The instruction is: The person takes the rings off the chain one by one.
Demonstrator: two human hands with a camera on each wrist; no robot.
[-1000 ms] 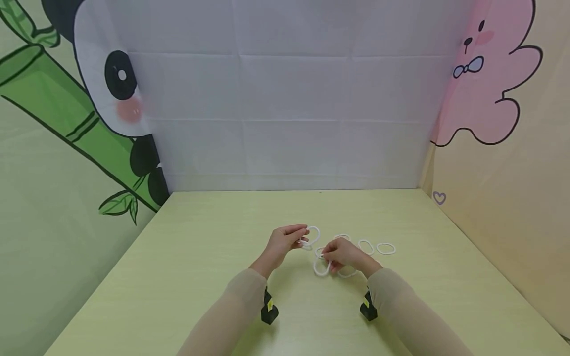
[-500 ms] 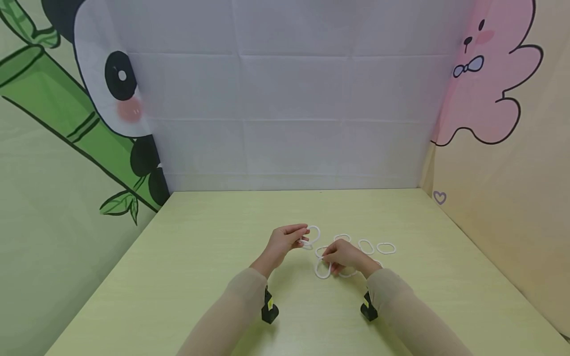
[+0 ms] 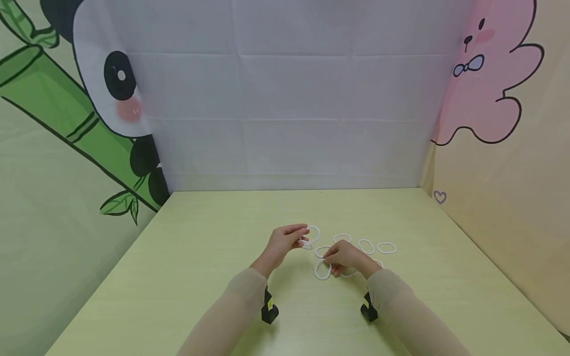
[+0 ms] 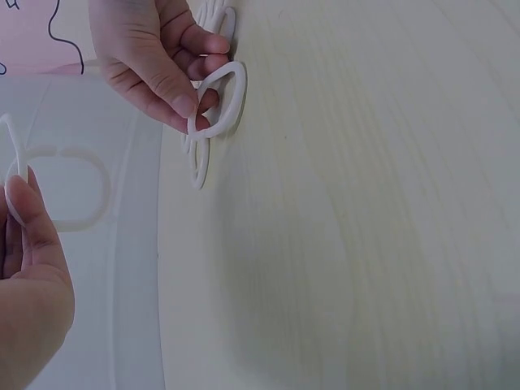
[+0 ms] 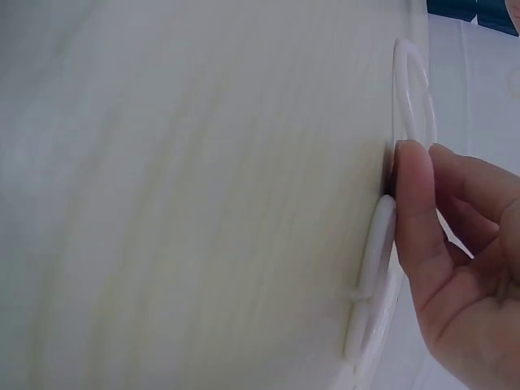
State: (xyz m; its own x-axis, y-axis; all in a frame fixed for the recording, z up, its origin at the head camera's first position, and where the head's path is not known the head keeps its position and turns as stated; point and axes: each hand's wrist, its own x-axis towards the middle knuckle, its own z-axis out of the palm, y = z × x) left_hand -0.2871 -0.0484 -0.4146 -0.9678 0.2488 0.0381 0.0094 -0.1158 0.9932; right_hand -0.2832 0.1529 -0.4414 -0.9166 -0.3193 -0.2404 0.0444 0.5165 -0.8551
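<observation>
My left hand [image 3: 281, 245] is raised a little over the table and pinches a white oval ring [image 3: 315, 232] between thumb and fingers; part of another loop shows below it. Close by on the right, my right hand [image 3: 348, 256] holds one more white ring [image 3: 322, 271] by its edge, low at the tabletop. In the left wrist view this right-hand ring [image 4: 239, 99] tilts up from the thumb and fingertips. The right wrist view has the same ring [image 5: 410, 89] beyond the pinching thumb, while another ring [image 5: 375, 268] lies on the table beneath the hand.
Several white rings lie around my right hand, among them a ring [image 3: 366, 246] and a ring [image 3: 386, 248] to its right and a ring [image 3: 342, 238] behind it. The pale wooden table [image 3: 213, 247] ends at a white back panel [image 3: 289, 123].
My right hand has shifted slightly right, and its ring has come a little nearer to me and lower. The left hand stays in place with its ring.
</observation>
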